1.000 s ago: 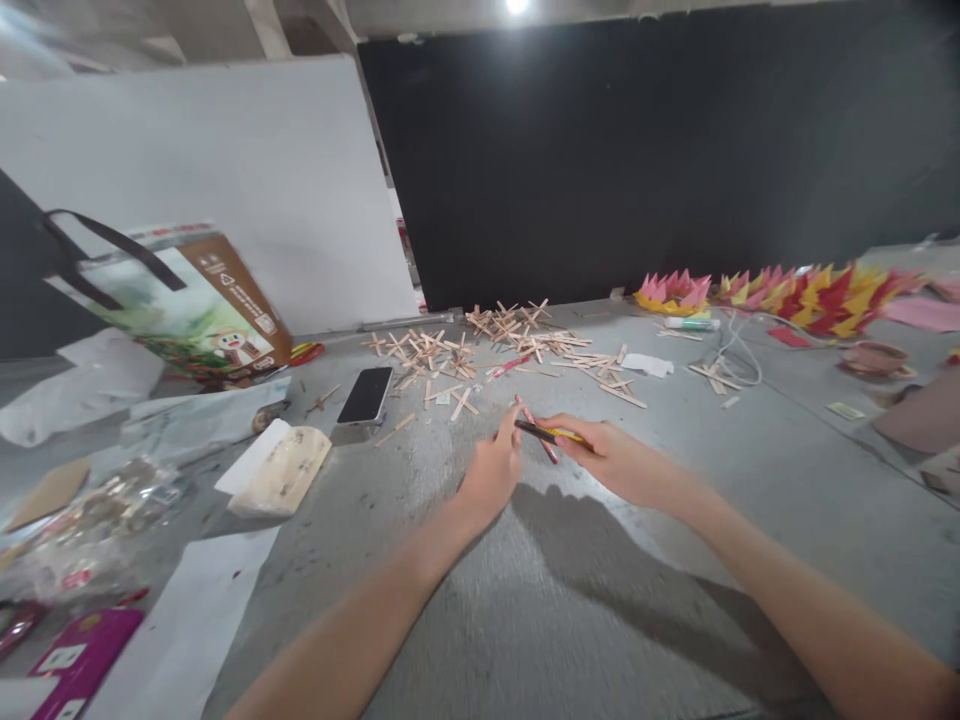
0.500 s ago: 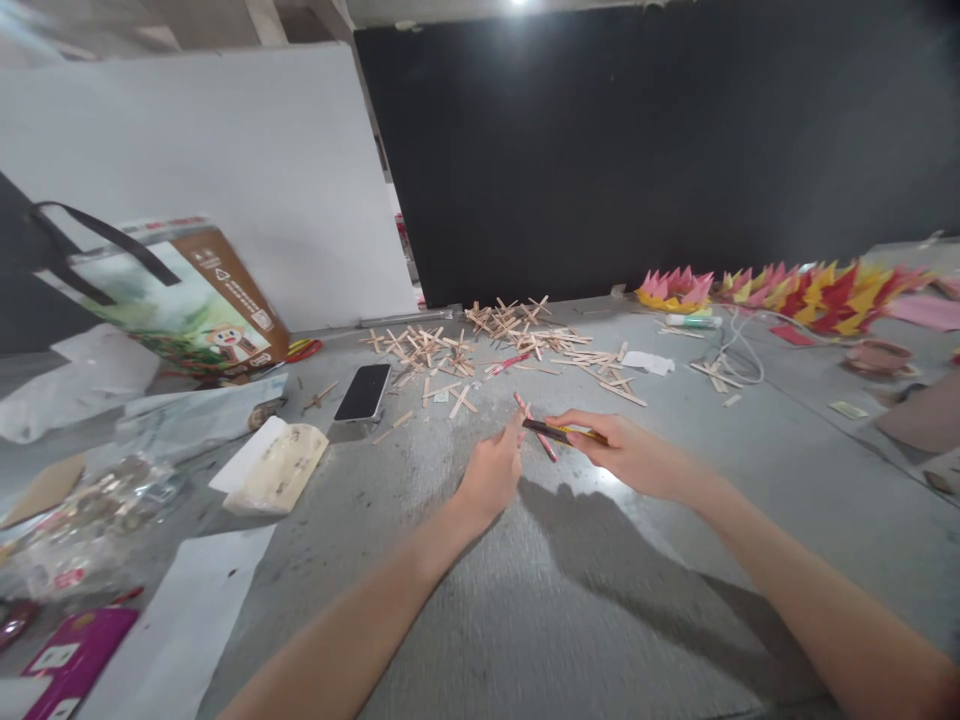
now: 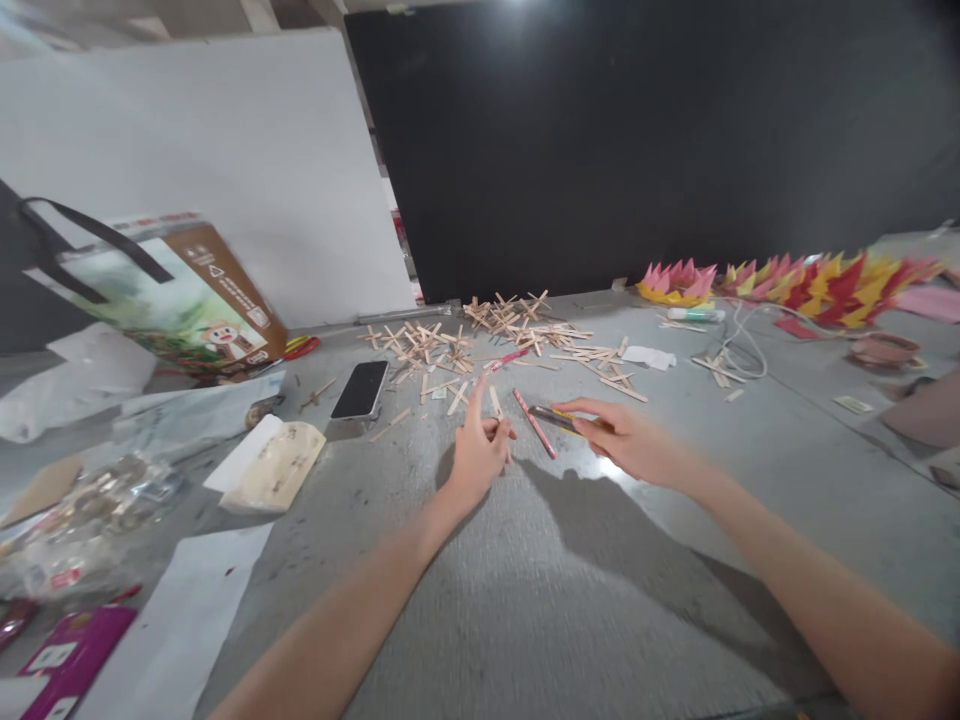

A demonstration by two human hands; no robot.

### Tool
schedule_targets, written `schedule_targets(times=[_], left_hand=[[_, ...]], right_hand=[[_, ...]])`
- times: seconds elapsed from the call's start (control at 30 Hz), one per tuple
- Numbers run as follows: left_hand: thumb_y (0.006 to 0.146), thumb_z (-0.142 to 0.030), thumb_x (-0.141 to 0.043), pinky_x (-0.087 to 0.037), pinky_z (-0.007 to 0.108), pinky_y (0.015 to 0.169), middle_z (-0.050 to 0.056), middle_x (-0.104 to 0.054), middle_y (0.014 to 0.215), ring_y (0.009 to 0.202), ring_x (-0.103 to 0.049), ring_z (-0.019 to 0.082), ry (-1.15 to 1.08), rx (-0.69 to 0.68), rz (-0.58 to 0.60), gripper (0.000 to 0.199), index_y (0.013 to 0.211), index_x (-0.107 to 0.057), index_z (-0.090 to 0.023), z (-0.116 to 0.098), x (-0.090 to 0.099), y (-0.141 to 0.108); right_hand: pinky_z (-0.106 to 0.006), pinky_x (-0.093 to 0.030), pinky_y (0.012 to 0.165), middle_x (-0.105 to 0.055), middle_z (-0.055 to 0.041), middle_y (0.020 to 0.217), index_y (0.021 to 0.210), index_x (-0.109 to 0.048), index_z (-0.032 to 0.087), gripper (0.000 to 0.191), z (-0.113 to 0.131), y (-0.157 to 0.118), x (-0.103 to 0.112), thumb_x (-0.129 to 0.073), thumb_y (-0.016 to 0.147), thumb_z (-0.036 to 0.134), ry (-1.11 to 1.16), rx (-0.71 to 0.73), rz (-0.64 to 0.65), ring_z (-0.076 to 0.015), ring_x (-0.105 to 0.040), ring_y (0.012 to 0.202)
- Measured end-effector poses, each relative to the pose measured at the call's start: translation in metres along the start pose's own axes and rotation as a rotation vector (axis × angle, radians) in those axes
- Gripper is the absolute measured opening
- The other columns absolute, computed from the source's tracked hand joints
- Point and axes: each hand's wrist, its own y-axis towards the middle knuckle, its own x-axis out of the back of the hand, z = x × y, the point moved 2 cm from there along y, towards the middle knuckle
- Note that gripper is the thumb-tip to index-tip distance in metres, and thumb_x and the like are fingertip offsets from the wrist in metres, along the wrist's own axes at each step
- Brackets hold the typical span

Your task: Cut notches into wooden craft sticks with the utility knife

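Note:
My left hand (image 3: 480, 455) is closed with its index finger stretched forward. A short flat wooden stick (image 3: 495, 401) juts out from between its other fingers and thumb. In my right hand (image 3: 619, 437) is a yellow and dark utility knife (image 3: 559, 418), pointing left. Between the two hands a thin red-and-white striped stick (image 3: 534, 424) lies slanted on the grey table, close to the knife's tip and touched by neither hand. Farther back are loose wooden sticks (image 3: 427, 350), many crossed over each other in a pile.
Left of the pile lies a phone (image 3: 361, 390). A printed shopping bag (image 3: 202, 300), a clear-wrapped pack (image 3: 277, 467) and white paper (image 3: 176, 610) are on the left. Toward the right are pointed paper crowns (image 3: 679, 283), a glue stick (image 3: 694, 314) and a white cable (image 3: 750, 345).
My left hand has moved left, away from the knife and striped stick, its index finger now extended and a wooden stick showing in it. The knife has shifted slightly right.

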Motion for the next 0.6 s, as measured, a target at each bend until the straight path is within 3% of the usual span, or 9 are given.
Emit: schedule_targets(times=[0.13, 0.3, 0.6], left_hand=[[0.096, -0.039, -0.067, -0.044, 0.017, 0.045, -0.004, -0.071, 0.072, 0.042, -0.057, 0.008, -0.268, 0.042, 0.088, 0.091, 0.168, -0.013, -0.023, -0.005, 0.000, 0.001], [0.095, -0.041, -0.070, -0.042, 0.016, 0.042, -0.004, -0.070, 0.071, 0.040, -0.057, 0.008, -0.344, 0.061, 0.145, 0.087, 0.164, -0.021, -0.020, -0.008, -0.001, -0.001], [0.096, -0.040, -0.070, -0.044, 0.018, 0.043, -0.003, -0.072, 0.072, 0.041, -0.058, 0.008, -0.385, 0.056, 0.160, 0.088, 0.165, -0.019, -0.020, -0.013, 0.001, -0.004]], right_hand=[[-0.025, -0.028, 0.047, -0.040, 0.0085, 0.058, 0.145, -0.059, 0.023, 0.052, -0.005, 0.006, -0.021, -0.046, 0.105, 0.052, 0.189, 0.023, -0.121, -0.0107, -0.034, 0.045], [-0.024, -0.029, 0.045, -0.044, 0.0084, 0.057, 0.148, -0.056, 0.018, 0.056, -0.011, 0.008, -0.046, -0.048, 0.104, 0.053, 0.346, 0.027, -0.120, -0.0094, -0.034, 0.042], [-0.026, -0.031, 0.045, -0.051, 0.0044, 0.062, 0.148, -0.058, 0.025, 0.053, -0.026, 0.008, -0.054, -0.049, 0.104, 0.054, 0.342, 0.005, -0.162, -0.0111, -0.038, 0.045]])
